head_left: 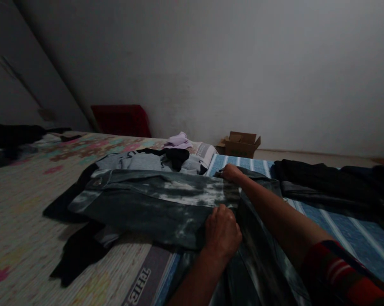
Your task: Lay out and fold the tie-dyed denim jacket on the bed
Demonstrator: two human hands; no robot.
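A faded grey-green pair of jeans lies spread across the bed, waistband to the left. My left hand is closed on the near edge of the jeans where the fabric folds. My right hand reaches farther across and pinches the far edge of the same jeans. My right arm wears a red striped sleeve.
A pile of grey, black and lilac clothes sits behind the jeans. Dark garments lie on the blue striped sheet at right. A cardboard box and a red crate stand by the wall. A patterned bedcover spreads left.
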